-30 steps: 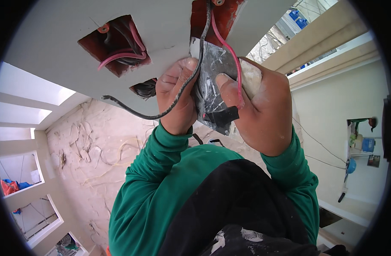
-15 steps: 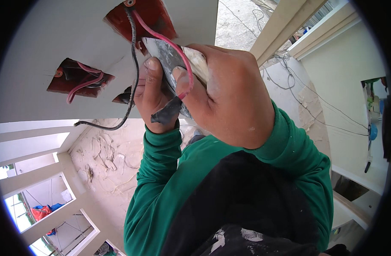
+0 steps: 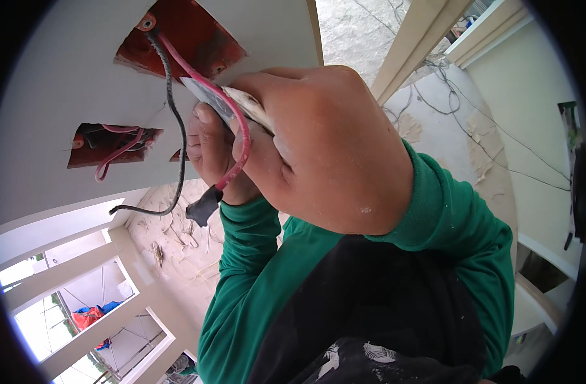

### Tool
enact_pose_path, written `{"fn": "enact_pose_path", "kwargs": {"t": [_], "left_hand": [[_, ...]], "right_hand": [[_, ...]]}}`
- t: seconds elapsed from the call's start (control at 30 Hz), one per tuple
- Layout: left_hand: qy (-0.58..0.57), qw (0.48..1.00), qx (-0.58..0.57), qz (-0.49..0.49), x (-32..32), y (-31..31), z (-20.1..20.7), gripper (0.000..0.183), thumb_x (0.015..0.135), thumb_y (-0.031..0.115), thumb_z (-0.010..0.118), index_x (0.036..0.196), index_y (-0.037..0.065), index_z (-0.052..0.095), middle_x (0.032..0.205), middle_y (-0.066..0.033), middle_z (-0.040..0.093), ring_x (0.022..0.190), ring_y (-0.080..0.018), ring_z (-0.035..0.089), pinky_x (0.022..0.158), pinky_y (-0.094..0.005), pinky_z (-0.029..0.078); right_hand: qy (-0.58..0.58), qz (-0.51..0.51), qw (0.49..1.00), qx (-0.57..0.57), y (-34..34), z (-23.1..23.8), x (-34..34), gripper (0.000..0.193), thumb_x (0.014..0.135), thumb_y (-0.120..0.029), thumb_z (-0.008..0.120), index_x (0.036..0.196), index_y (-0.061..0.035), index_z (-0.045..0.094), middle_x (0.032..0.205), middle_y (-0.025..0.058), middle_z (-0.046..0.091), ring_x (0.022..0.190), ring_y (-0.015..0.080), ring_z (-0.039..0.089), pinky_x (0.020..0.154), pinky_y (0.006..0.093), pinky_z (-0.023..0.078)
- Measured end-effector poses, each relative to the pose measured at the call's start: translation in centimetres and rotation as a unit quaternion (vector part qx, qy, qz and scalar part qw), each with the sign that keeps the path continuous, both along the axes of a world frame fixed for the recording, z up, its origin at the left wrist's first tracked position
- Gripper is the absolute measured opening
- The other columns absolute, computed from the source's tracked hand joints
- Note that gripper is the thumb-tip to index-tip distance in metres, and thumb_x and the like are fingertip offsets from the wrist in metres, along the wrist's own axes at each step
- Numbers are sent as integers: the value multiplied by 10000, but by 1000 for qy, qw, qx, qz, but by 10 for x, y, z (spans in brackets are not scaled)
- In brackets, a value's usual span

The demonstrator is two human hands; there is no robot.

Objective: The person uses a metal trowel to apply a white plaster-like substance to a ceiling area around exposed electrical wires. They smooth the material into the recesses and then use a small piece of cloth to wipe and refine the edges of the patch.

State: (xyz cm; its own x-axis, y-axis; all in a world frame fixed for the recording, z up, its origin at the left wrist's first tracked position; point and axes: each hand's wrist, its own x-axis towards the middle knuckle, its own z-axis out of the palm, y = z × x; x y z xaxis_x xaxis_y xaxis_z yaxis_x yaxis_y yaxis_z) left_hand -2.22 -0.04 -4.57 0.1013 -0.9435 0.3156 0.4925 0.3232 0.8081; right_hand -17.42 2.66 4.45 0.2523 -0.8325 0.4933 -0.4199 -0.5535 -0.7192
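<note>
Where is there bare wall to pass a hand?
The wall patch between the upper red box and lower red box, left of the black wire, looks bare. Crowded: below the upper box, where left hand, right hand, grey blade and pink wire cluster.

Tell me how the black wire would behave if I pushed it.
The black wire looks bendable but fairly stiff: it curves, and its end juts sideways unsupported. It would likely swing, since it comes out of the red box and its far end hangs free.
</note>
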Motion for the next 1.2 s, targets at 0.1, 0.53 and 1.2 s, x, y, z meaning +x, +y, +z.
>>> {"fn": "enact_pose_path", "kwargs": {"t": [0.1,0.53,1.2], "left_hand": [[76,996,28,23,-19,3,8,310,1014,270,517,1008,-21,627,905,-106,678,791,-147,628,703,-266,501],[-206,963,-106,139,18,-13,-43,294,997,205,519,1117,-38,634,1079,-126,658,908,-190,630,842,-326,496],[50,999,-2,6,-10,-3,-4,297,1002,224,577,1079,-56,640,1013,-106,680,836,-140,627,754,-276,504]], "right_hand": [[17,-10,1000,3,1,1,-1,230,771,-32,656,996,16,662,779,188,652,668,380,639,608,387,519],[89,-44,995,-32,-3,12,12,114,714,-113,710,757,-7,705,667,170,673,660,319,696,628,387,589],[67,-53,993,-83,4,6,10,154,773,-115,689,827,28,666,662,194,634,610,360,647,585,399,544]]}}
